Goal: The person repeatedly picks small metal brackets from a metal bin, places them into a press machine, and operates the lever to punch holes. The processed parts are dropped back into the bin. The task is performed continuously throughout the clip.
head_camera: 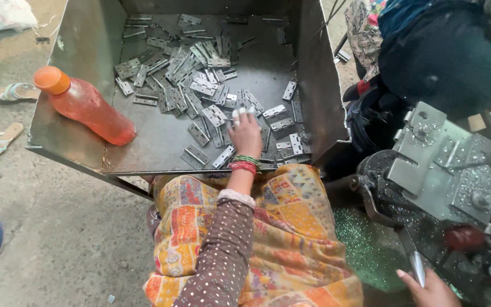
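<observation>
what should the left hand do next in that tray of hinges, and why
Probably close the fingers on one hinge and lift it. The left hand rests palm down on the loose hinges in the metal tray, nothing visibly gripped, while the right hand holds the machine's lever.
</observation>
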